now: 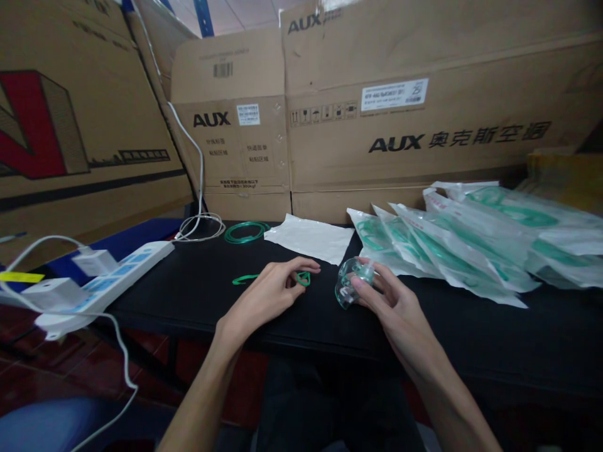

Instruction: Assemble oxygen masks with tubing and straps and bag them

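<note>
The left hand [271, 289] is arching in front of the white pouch [311, 237], on the wearer's side, its back facing up, its wrist bending and its fingers curling toward the right; it is holding a green strap [304, 278] between thumb and fingers, with a loop showing at the fingertips and a loose end poking out on the hand's other side. The right hand [393, 292] is gripping a clear mask [346, 289] between thumb and fingers, in front of the white pouch and toward its right end, the mask's open rim turning to the left. Both forearms are slanting in from the wearer's side. The white pouch is lying flat on a black table [188, 301]. A coil of green tubing [245, 232] is sitting just left of the pouch, and a looped white cable [200, 227] is lying farther left. A power strip [127, 270] carrying two white plugs is resting well left of the pouch. Sealed packets [452, 245] with green contents are overlapping to its right. Behind it, large cardboard boxes [330, 150] marked AUX are standing as a wall, and below it, beyond the table's near edge, reddish floor tiles [136, 364] are showing.
</note>
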The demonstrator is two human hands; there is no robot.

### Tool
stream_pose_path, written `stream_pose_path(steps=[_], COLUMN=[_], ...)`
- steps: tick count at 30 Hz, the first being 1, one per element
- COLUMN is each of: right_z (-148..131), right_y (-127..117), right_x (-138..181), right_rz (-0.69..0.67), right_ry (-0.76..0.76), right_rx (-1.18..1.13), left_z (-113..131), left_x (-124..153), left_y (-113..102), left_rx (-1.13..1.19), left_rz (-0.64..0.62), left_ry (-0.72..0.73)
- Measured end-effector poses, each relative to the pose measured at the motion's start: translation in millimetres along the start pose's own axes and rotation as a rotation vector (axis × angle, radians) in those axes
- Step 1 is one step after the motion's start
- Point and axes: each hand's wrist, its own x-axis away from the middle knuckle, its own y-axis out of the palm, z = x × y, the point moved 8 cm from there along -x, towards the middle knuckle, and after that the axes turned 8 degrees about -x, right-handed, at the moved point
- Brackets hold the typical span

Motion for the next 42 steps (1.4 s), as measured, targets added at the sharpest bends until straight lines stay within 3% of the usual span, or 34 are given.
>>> stream_pose_path(steps=[11, 19, 26, 36, 42], right_z=[-2, -8, -7, -2, -1], right_y=[6, 25, 32, 23, 19], right_x=[3, 18, 19, 14, 10], right_rz=[-0.055, -0.318, -0.384, -0.298, -0.221], right_ry=[0.033, 0.08, 0.102, 0.153, 0.162], right_rx=[-0.035, -0.006, 0.046, -0.231, -0.349], left_z=[3, 8, 13, 11, 30], left_x=[-3, -3, -3, -2, -1], left_y=[14, 13, 14, 12, -3], left_rx=[-0.013, -0.054, -0.067, -0.063, -0.007], left_rz=[-0.076, -0.042, -0.015, -0.059, 0.119], left_ry=[0.011, -0.006, 0.039, 0.079, 0.191])
